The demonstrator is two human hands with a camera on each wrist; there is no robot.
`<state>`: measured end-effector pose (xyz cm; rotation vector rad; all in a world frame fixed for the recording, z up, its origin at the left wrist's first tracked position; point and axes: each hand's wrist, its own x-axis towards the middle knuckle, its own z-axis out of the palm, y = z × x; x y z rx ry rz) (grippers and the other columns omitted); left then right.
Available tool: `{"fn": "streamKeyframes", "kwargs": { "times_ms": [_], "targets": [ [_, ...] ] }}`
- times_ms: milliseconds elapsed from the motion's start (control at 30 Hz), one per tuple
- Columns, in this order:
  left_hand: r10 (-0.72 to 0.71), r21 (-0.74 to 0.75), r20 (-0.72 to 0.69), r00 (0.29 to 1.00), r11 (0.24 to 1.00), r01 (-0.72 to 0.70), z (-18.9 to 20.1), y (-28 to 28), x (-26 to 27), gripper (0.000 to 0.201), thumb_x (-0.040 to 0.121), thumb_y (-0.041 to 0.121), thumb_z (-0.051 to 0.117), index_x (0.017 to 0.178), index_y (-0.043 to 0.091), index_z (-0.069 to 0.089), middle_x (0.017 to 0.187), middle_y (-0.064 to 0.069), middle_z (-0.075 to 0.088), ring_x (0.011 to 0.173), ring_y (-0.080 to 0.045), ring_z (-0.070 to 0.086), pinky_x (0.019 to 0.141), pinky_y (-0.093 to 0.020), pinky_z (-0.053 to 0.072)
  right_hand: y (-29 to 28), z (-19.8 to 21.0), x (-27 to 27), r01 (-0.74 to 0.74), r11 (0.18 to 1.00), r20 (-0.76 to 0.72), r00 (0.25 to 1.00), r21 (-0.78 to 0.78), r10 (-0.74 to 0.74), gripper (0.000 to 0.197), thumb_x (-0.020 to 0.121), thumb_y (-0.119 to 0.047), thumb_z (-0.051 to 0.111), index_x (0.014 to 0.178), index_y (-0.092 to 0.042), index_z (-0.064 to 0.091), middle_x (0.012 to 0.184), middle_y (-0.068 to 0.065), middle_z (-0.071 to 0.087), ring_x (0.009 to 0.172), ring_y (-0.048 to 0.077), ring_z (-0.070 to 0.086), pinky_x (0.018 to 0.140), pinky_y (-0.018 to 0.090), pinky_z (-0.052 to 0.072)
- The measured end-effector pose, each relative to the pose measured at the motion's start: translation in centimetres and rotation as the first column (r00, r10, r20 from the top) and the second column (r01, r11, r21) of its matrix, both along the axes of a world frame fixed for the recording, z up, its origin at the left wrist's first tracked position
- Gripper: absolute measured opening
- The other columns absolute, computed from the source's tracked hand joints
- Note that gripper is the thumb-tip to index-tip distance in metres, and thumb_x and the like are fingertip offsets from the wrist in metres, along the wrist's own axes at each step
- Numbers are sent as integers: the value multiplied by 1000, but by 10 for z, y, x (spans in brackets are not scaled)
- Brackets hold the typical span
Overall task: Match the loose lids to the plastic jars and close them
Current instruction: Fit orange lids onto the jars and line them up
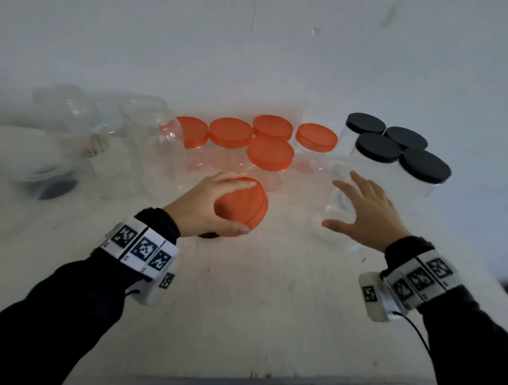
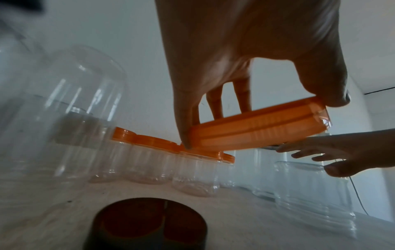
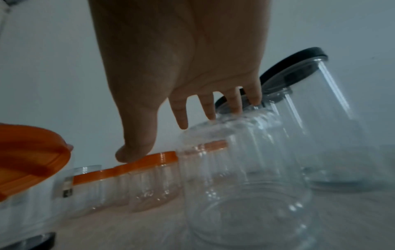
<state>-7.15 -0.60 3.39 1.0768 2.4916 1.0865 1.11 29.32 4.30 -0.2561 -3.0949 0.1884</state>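
Note:
My left hand (image 1: 243,207) grips a loose orange lid (image 1: 258,204) by its rim, tilted, just above the table. The left wrist view shows thumb and fingertips (image 2: 186,140) pinching the orange lid (image 2: 256,133). To its right a clear open jar (image 1: 333,213) leans over, mouth towards me. My right hand (image 1: 351,208) hovers over it with fingers spread and straight. In the right wrist view the fingertips (image 3: 235,110) touch the top side of the tilted jar (image 3: 245,169). A black lid (image 2: 147,223) lies flat on the table under my left hand.
Several orange-lidded jars (image 1: 270,153) stand in the back middle and several black-lidded jars (image 1: 378,147) at the back right. Open clear jars (image 1: 150,147) crowd the back left, with a dark lid (image 1: 55,189) among them. The table's front edge (image 1: 239,378) is near me.

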Motion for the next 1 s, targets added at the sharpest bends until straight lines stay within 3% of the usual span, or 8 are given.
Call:
{"fn": "streamKeyframes", "kwargs": {
  "times_ms": [167,333,433,567,733,800,1000],
  "targets": [
    [-37,-3,-8,999,999,37,-4,18,-1,92,51,67,63,135,35,42,148,12,27,135,-4,22,108,-28,20,9,-11,-3,34,999,110,993,31,-37,88,77,-60,60,146,-39,9,157,1,-6,142,35,1,113,55,11],
    [-42,2,20,999,999,42,-5,22,-2,92,51,67,63,135,37,41,147,13,27,135,-4,23,110,-33,24,4,-15,-3,35,993,130,990,117,-50,89,79,-49,65,145,-43,6,156,8,-8,140,38,2,111,57,16],
    [-38,2,32,999,999,38,-4,24,-3,91,50,67,64,133,39,41,147,14,28,135,-5,23,111,-37,27,3,-11,-6,33,987,152,987,159,-58,92,76,-43,69,144,-45,7,154,9,1,137,37,9,106,55,24],
    [-40,3,30,999,999,40,-4,24,-4,92,50,69,64,133,41,40,147,15,27,135,-5,22,110,-40,28,-1,-4,-6,25,992,115,993,127,-40,89,68,-41,78,138,-42,24,147,7,17,130,35,21,102,50,30],
    [-32,9,37,999,999,32,-5,22,-9,91,52,70,64,135,39,40,146,16,28,134,-4,24,108,-43,34,-10,-1,0,-39,993,12,999,-109,41,86,62,-29,83,130,-33,31,140,6,15,126,35,27,99,48,38],
    [-20,16,47,999,1000,19,-5,20,-10,91,52,69,64,134,40,40,145,17,29,133,-5,26,107,-44,35,-15,0,2,-90,978,-56,995,-189,80,85,61,-28,83,129,-30,31,141,4,15,125,32,28,94,41,40],
    [19,55,31,999,998,-21,-2,20,-12,92,50,66,64,134,34,42,143,15,31,129,2,27,108,-35,33,-30,0,3,-229,892,-229,962,-389,147,88,61,-34,84,135,-34,35,136,-1,24,119,17,36,97,28,34]
  ]
}}
